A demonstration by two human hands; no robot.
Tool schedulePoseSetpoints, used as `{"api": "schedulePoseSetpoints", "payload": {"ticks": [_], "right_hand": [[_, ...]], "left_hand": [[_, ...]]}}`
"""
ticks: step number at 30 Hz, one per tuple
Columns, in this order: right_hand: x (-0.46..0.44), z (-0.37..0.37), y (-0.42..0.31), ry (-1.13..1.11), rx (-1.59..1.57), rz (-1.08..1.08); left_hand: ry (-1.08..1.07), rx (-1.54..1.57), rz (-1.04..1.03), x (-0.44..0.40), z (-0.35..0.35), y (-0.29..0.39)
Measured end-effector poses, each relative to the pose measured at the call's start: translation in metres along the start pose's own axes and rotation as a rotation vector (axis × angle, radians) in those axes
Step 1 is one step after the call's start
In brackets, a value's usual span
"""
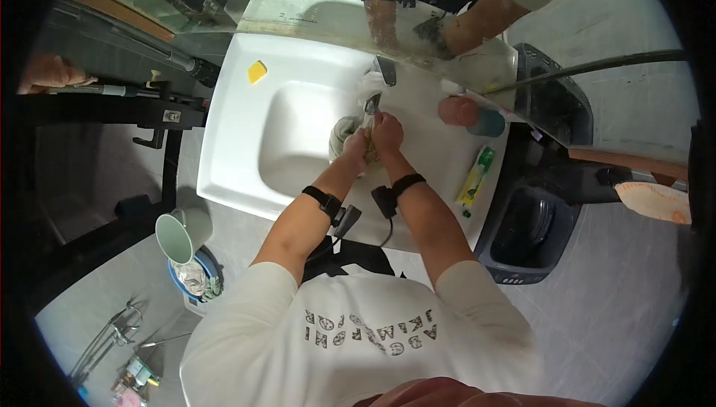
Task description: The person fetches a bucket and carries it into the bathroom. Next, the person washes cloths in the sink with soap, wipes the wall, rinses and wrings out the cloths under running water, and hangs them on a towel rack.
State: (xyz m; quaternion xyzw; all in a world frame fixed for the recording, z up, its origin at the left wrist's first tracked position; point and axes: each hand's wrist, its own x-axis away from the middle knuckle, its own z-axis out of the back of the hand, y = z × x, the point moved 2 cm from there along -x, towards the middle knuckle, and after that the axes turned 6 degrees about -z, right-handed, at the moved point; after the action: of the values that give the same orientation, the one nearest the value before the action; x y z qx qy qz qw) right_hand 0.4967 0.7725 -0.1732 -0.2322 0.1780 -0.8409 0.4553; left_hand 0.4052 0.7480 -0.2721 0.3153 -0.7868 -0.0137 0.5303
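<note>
A wet, pale grey-green cloth [342, 132] is bunched up at the right side of the white sink basin [287, 127]. My left hand [356, 152] is closed on it from the near side. Close against it, my right hand [388, 136] is also closed, its fingers curled round the cloth's right part just below the metal faucet [371, 103]. The fingertips of both hands are partly hidden. Whether water is running cannot be made out clearly.
A yellow sponge [256, 72] lies on the sink's back left ledge. Pink and teal cups [457, 111] and a green-yellow toothpaste tube [475, 182] are on the right. A mirror rises behind. Buckets [179, 235] and a dark bin [526, 232] stand on the floor.
</note>
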Motion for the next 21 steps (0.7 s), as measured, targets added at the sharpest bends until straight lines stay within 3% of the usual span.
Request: {"api": "schedulePoseSetpoints", "payload": {"ticks": [1,3,6,7,8,10,12,14,16,17,18,19,20,21], "right_hand": [[0.013,-0.010,-0.001,-0.003,0.000,-0.007],[0.046,-0.025,-0.019,-0.007,-0.009,0.237],[0.038,-0.036,-0.014,0.010,-0.089,0.170],[0.016,-0.044,0.000,0.058,0.276,0.180],[0.001,-0.035,0.002,0.055,0.274,0.187],[-0.017,-0.019,0.010,-0.139,-0.040,0.048],[-0.032,-0.017,0.021,-0.228,-0.119,0.027],[-0.038,-0.004,0.026,-0.300,-0.200,0.015],[-0.026,0.022,0.023,-0.520,-0.739,-0.147],[-0.021,0.028,0.021,-0.519,-0.735,-0.138],[-0.017,0.032,0.018,-0.487,-0.646,0.037],[-0.013,0.036,0.017,-0.454,-0.554,0.209],[-0.010,0.039,0.022,-0.460,-0.547,0.215],[-0.007,0.037,0.027,-0.623,-0.234,0.282]], "left_hand": [[-0.068,0.037,0.032,0.002,0.004,0.007],[-0.217,0.130,0.089,0.003,0.006,0.024],[-0.367,0.226,0.142,0.009,-0.001,0.030],[-0.230,0.105,0.052,0.014,-0.002,0.024],[-0.091,-0.015,-0.039,0.021,-0.002,0.022],[-0.125,0.048,-0.039,0.081,-0.026,0.052],[-0.161,0.116,-0.045,0.114,-0.032,0.075],[-0.294,-0.081,-0.312,0.127,-0.020,0.104],[0.000,-0.484,-0.604,0.121,0.013,0.123],[0.133,-0.467,-0.686,0.110,0.035,0.124],[0.132,-0.458,-0.692,0.113,0.041,0.129],[0.146,-0.264,-0.687,0.116,0.047,0.131],[0.160,-0.072,-0.676,0.120,0.051,0.131],[0.121,-0.022,-0.679,0.117,0.051,0.132]]}}
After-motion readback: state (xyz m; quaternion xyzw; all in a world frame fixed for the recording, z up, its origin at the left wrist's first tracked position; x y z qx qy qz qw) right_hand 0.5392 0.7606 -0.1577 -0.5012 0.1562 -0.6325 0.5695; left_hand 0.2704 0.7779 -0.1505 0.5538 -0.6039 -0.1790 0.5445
